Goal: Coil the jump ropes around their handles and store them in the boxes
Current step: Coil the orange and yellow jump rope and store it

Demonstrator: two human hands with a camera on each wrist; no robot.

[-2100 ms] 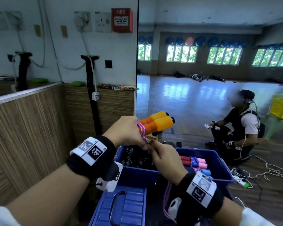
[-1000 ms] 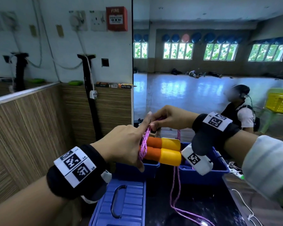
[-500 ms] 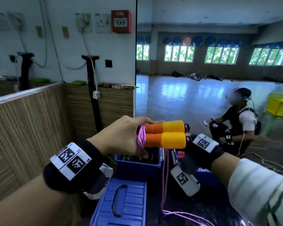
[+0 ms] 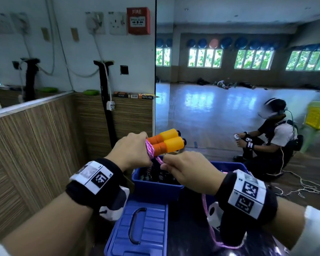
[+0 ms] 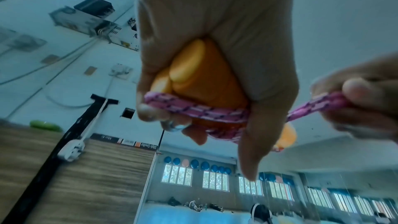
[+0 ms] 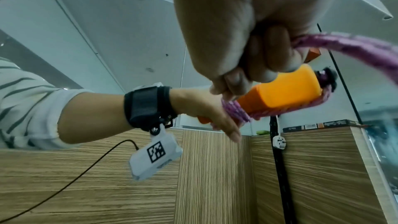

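Right now the left hand [image 4: 131,151] is wrapped around the two orange handles [image 4: 164,143], clamping them side by side with their yellow ends pointing away from the wrist. A few turns of the pink rope [image 4: 149,151] already sit on the handles right against the left fingers. The right hand [image 4: 185,170] is just beside and slightly below, its thumb and fingers pinching the rope close to the coil, so the short span between the two hands runs taut. From the right hand the loose rope hangs down and loops past the right wrist.

By my reading the step in hand is another wrap around the pair of handles. To do it well, the right hand should keep a light pull on the rope as it circles, laying each turn snug against the last one and working toward the yellow ends, not piling up over the turns already there. The left thumb can pin each fresh turn so nothing slackens while the right hand re-grips further down the rope. Much rope looks to be left, so the slack below should be fed out without snagging.

Below and between the hands stand the blue boxes [image 4: 156,187], open, the nearer one already holding dark items; a blue lid [image 4: 137,230] lies nearer the body.
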